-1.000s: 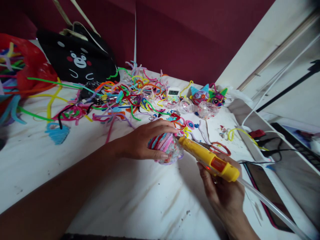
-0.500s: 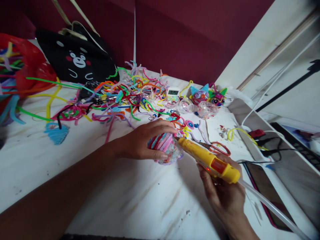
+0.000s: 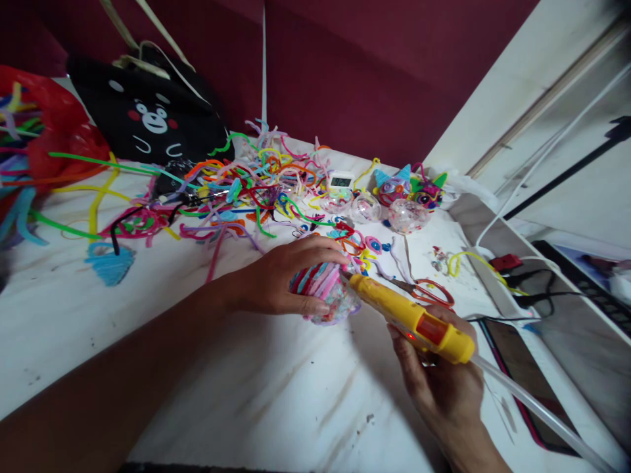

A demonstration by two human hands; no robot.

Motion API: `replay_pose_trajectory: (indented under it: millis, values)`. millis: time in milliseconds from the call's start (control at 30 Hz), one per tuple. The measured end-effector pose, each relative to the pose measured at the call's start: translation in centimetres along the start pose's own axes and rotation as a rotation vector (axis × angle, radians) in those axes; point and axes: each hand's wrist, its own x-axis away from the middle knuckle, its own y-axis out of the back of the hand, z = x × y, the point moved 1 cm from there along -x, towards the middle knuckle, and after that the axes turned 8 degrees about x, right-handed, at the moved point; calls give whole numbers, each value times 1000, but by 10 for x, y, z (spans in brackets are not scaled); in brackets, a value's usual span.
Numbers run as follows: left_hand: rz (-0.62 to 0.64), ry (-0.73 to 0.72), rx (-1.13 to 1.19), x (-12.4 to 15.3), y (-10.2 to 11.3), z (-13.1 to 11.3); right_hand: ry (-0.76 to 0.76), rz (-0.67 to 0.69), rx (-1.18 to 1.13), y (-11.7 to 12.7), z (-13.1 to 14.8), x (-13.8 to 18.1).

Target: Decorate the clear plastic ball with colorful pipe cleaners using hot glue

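My left hand is wrapped round a clear plastic ball partly covered in rows of pink, red and blue pipe cleaner. In my right hand is a yellow hot glue gun with a small red light on its side and a long clear glue stick out of its back. The gun's nozzle points left at the ball's upper right edge; whether it touches cannot be made out. Orange-handled scissors lie just beyond the gun.
A tangle of coloured pipe cleaners spreads across the back. Clear balls, two decorated balls and a small digital display stand behind my hands. At right are a phone and cables; at left a black bag and a blue woven piece.
Hardly anything differs. The view has shifted very slightly, and both hands keep their hold on the ball and the glue gun.
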Motion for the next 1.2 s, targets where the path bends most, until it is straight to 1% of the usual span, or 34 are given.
replay_pose_trajectory:
  millis: [67,200,400,500,700,867,933,1067,1200]
  values:
    - [-4,-10,1,1,0,1,13,-6,26,2,2,-3]
    - [-8,-18,3,1,0,2,47,-63,50,1,5,-6]
    - [-2,-19,-2,0,0,1,-2,-67,-33,-6,-1,-2]
    - [-1,-22,1,-1,0,1,-19,-59,-29,-6,-1,-2]
    - [3,-6,4,0,1,1,48,-86,51,-2,3,-6]
    - [-1,-14,3,-1,1,1,33,-39,33,1,4,-6]
    - [0,-15,-1,-1,1,1,33,-41,25,1,4,-5]
    - [7,2,-12,0,2,1,84,-53,39,0,2,-5]
    - [10,2,-13,0,2,1,72,-44,31,1,2,-5]
